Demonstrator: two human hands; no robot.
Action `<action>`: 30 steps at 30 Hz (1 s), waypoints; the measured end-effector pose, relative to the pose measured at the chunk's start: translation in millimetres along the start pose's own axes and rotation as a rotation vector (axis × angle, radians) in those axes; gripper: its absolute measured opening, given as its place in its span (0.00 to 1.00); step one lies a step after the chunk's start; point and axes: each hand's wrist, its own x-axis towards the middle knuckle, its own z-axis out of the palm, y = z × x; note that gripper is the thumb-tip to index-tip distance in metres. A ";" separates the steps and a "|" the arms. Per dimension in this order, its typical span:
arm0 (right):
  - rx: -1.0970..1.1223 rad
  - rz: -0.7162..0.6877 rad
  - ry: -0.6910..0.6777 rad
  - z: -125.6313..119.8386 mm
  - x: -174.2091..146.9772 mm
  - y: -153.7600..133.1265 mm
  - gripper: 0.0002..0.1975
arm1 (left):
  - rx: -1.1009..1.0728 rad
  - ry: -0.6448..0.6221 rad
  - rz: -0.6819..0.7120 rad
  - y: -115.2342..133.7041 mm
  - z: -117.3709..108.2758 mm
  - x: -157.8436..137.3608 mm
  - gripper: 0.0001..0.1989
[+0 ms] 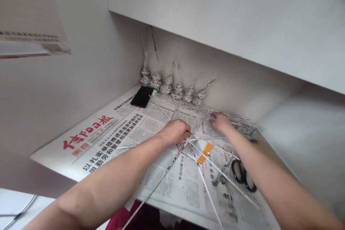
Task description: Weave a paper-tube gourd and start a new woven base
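Observation:
Thin rolled-paper sticks [205, 181] fan out in many directions from one crossing point above the newspaper. At that crossing, my left hand [176, 132] is closed, its fingertips pinching the sticks where they meet. Farther right, my right hand [221, 122] has its fingers bent at the outer part of one stick that slants up from the centre. Its grip is partly hidden by the hand itself. Beneath the sticks, just right of the crossing, lies a small white and orange-yellow piece [205, 152].
Newspaper [91, 136] covers the tabletop. Several gourd-shaped woven paper pieces [178, 90] line the back wall beside a black phone [142, 96]. More paper sticks [231, 116] lie along the back. Black-handled scissors [243, 176] rest near my right forearm. A pale panel [229, 18] overhangs.

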 end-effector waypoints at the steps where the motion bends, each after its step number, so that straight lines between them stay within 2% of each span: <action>1: -0.006 0.006 0.008 2.6 4.9 -0.6 0.19 | -0.001 0.001 0.007 -0.2 0.8 0.0 0.11; 6: 0.008 -0.020 0.044 10.5 22.1 -9.1 0.19 | 0.016 -0.001 0.028 -1.6 3.8 0.3 0.11; 15: 0.129 -0.182 0.021 14.0 47.5 -42.4 0.13 | 0.029 -0.050 -0.005 0.1 3.3 0.3 0.12; 19: 0.135 -0.212 0.002 17.5 51.2 -55.9 0.09 | 0.030 -0.064 -0.009 1.1 1.7 0.5 0.11; 23: 0.119 -0.234 -0.023 19.6 52.3 -62.4 0.13 | 0.039 -0.069 -0.004 1.9 1.5 1.1 0.11; 27: 0.087 -0.230 0.017 17.5 53.2 -65.4 0.08 | 0.030 -0.068 -0.014 1.4 3.1 1.4 0.09; 30: 0.057 -0.222 0.040 15.1 52.7 -66.0 0.09 | 0.024 -0.068 -0.004 0.5 4.2 1.3 0.09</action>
